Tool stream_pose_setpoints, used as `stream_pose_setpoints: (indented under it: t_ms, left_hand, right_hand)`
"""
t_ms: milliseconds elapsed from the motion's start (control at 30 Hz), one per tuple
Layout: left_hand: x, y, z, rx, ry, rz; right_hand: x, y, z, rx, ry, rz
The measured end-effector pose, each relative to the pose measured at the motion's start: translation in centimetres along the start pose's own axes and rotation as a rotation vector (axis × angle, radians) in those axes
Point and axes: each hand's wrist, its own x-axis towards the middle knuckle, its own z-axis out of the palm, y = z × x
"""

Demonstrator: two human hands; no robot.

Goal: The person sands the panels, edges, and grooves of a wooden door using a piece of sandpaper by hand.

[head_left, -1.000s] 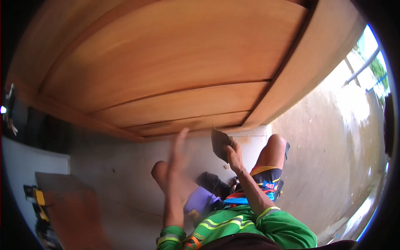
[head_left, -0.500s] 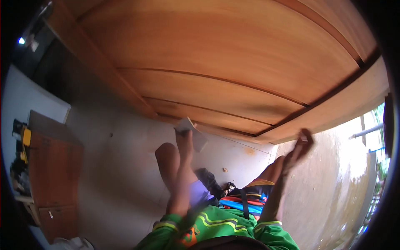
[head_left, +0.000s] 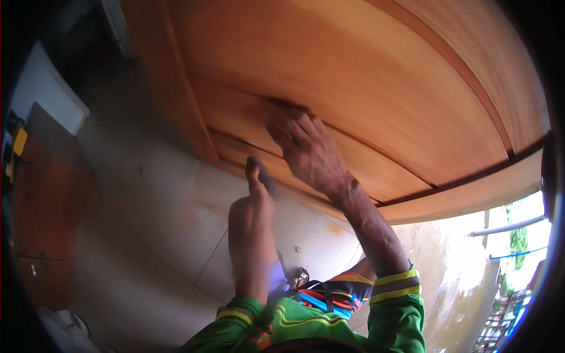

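A large wooden panel (head_left: 365, 76), orange-brown with visible grain, stands tilted across the upper part of the view, its lower edge close to the floor. Darker brown strips (head_left: 475, 85) divide its face into broad sections, and a paler border runs along its right side. The right hand (head_left: 309, 147) is at the panel's face, fingers bent — whether they touch it cannot be told. A small grey sheet (head_left: 268, 181), blurred and slanted, is held in the left hand (head_left: 255, 178) — just beside the panel's lower edge

Right arm (head_left: 374, 229) extended forward, fingers (head_left: 303, 125) curled; left fingers (head_left: 254, 170) (blurred) seem clenched.
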Motion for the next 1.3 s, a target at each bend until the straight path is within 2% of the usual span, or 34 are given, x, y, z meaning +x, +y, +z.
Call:
stream_pose_setpoints:
  t_ms: [33, 67, 100, 267, 533, 633, 833, 933, 1033, 1133, 1167, 1267, 1300]
  left_hand:
    - [1.5, -1.4, -1.1, 0.1, -0.012, 0.07]
    - [2.0, -2.0, -1.7, 0.196, -0.021, 0.138]
    - [2.3, -2.6, -2.2, 0.078, -0.031, 0.111]
    - [0.8, -1.6, 0.6, 0.023, 0.132, 0.26]
    - [2.0, -0.8, 1.7, 0.207, 0.153, 0.418]
    - [2.4, -0.5, 2.0, 0.135, 0.132, 0.444]
    - [3.6, -1.3, 2.7, 0.183, 0.197, 0.516]
    - [3.4, -1.3, 3.1, 0.108, 0.2, 0.48]
    - [1.6, 0.3, 3.7, 0.279, 0.206, 0.422]
    - [1.1, -1.4, 3.5, 0.227, 0.146, 0.447]
    - [0.6, -1.5, 3.6, 0.167, 0.161, 0.44]
    - [0.7, -0.9, 4.1, 0.053, 0.136, 0.365]
    - [0.4, 0.6, 4.2, 0.074, 0.18, 0.363]
  right_hand:
    - [0.8, 0.0, -0.4, -0.042, -0.147, 0.006]
    - [1.3, -0.1, -0.5, -0.042, -0.138, -0.045]
    - [1.9, 0.1, -0.5, -0.041, -0.129, -0.1]
    - [3.5, 2.3, -1.6, 0.149, -0.238, -0.209]
    - [3.7, 1.9, -1.5, 0.437, -0.217, -0.066]
    - [4.2, 1.6, -1.4, 0.373, -0.23, -0.088]
    - [3.8, 0.8, -1.1, 0.444, -0.258, 0.073]
    - [3.5, -0.6, 1.8, 0.247, -0.083, -0.004]
    - [4.4, -1.8, 4.9, -0.175, 0.002, -0.151]
    - [7.8, -1.3, 8.6, -0.285, -0.06, -0.303]
    - [9.7, -1.8, 9.4, -0.24, -0.023, -0.431]
    - [15.9, -4.2, 12.8, -0.24, -0.097, -0.726]
    - [19.0, -4.8, 15.2, -0.308, -0.019, -0.793]
